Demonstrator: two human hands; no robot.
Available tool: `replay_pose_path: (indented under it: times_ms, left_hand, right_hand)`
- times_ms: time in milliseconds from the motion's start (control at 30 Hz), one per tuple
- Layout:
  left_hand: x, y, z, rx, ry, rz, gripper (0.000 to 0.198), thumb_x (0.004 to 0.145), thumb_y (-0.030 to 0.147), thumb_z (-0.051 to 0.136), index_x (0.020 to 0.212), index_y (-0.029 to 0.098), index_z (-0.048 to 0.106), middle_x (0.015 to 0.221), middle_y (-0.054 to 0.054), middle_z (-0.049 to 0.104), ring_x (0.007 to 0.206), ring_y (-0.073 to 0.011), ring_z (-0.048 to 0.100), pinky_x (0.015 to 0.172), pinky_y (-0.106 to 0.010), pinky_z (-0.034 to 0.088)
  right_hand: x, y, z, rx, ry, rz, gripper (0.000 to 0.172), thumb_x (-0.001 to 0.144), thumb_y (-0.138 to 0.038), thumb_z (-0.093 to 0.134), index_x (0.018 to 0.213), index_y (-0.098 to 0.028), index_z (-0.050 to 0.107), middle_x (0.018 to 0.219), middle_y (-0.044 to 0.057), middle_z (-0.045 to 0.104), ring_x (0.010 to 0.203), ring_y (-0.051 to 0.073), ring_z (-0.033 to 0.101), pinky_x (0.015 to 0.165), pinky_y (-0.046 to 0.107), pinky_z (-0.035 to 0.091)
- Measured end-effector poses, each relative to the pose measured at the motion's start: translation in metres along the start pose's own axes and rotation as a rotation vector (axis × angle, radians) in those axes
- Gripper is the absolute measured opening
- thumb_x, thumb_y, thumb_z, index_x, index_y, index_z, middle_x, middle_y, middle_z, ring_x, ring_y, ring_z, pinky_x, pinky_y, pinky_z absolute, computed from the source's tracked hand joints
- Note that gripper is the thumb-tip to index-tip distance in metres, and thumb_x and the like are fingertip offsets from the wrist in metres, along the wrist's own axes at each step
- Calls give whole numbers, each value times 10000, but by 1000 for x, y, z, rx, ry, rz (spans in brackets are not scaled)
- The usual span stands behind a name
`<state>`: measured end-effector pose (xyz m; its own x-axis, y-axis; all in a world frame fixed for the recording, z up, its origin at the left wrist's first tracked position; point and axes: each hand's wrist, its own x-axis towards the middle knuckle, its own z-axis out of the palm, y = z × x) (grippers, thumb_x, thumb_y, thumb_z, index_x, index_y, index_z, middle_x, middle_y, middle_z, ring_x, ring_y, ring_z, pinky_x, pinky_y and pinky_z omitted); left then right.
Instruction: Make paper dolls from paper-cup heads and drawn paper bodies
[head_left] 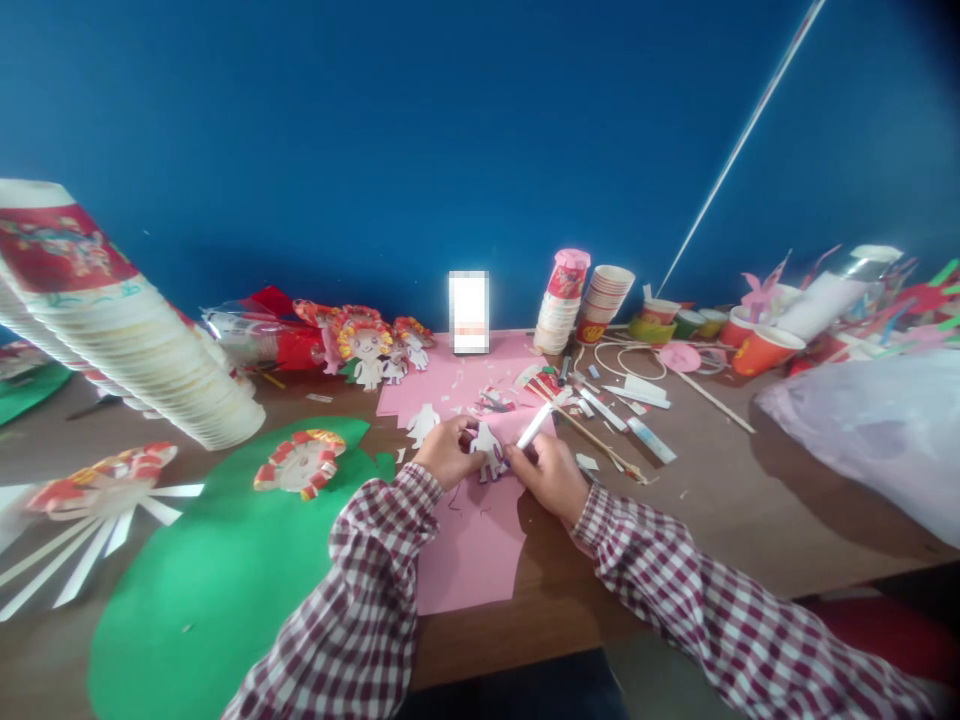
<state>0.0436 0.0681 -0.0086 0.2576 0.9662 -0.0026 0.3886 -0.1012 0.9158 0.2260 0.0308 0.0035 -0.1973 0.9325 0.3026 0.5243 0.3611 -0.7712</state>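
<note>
My left hand pinches the left edge of a small white paper cutout figure, holding it over a pink sheet. In my right hand is a white marker, its tip end down at the figure's right side, where dark purple marks show. Whether the tip touches the paper is too small to tell. Just behind my left hand, another white cutout figure lies on the pink paper.
A green paper shape bearing a cut paper cup flower lies left. A tall stack of paper cups leans there. Finished paper dolls stand behind. Cup stacks, sticks, scraps and a plastic bag occupy the right.
</note>
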Motion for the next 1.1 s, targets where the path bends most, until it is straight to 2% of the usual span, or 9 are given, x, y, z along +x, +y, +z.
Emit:
replay_pose_path:
  times_ms: [133, 333, 767, 967, 1100]
  left_hand:
    - [-1, 2, 0, 2, -3, -2, 381, 580, 170, 637, 952, 120, 571, 584, 64, 495, 520, -101, 483, 514, -227, 398]
    - [-1, 2, 0, -1, -7, -7, 380, 582, 171, 643, 952, 123, 571, 557, 77, 467, 502, -97, 470, 501, -223, 386]
    - [-1, 2, 0, -20, -11, -12, 371, 587, 162, 644, 950, 122, 576, 594, 46, 540, 529, -109, 516, 510, -224, 410]
    - [-2, 4, 1, -17, -16, -16, 368, 586, 155, 635, 948, 121, 576, 621, 34, 559, 553, -119, 538, 533, -235, 428]
    - [-2, 5, 0, -4, -2, -18, 367, 576, 157, 645, 936, 124, 580, 615, 44, 540, 546, -112, 519, 529, -232, 416]
  right_hand:
    - [0, -1, 0, 11, 17, 13, 229, 861, -340, 479, 723, -168, 542, 574, -2, 539, 527, 128, 505, 525, 230, 397]
    - [0, -3, 0, 44, -59, 29, 225, 861, -347, 493, 728, -172, 537, 539, -17, 535, 485, 120, 510, 474, 216, 389]
    - [-1, -3, 0, 54, -95, 40, 255, 874, -394, 488, 761, -174, 551, 547, -6, 576, 501, 135, 545, 484, 224, 414]
    - [-1, -2, 1, 49, -78, 13, 226, 861, -366, 507, 770, -168, 566, 550, -14, 556, 500, 126, 524, 478, 216, 393]
    - [1, 0, 0, 61, 5, 29, 231, 849, -361, 515, 739, -164, 564, 586, 5, 576, 516, 131, 533, 498, 228, 413]
